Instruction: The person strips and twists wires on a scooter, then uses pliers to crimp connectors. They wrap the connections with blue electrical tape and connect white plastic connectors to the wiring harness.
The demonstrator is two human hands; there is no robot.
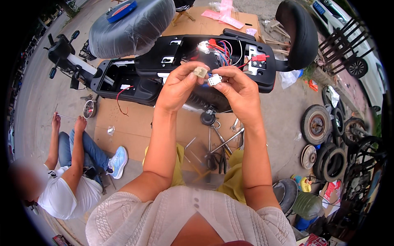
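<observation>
Between the thumb and fingers of my left hand (180,84) is a yellowed plastic wire connector (200,72). My right hand (240,90) pinches a white multi-pin wire connector (214,80), its holed face showing. The two connectors are close together but apart. Just beyond my hands lies the open body of an electric scooter (158,53), black, with its seat off the frame. Red, blue and white wires (223,50) spill from its bay. A red plug (259,58) rests on the metal plate to the right of the bay.
A plastic-wrapped seat (131,30) with blue tape (122,11) on it stands tilted at far left. Hand tools (217,141) lie on cardboard (131,133) below me. At left sits a co-worker (74,192) holding a thin rod. Tyres and wheels (318,123) pile up at right.
</observation>
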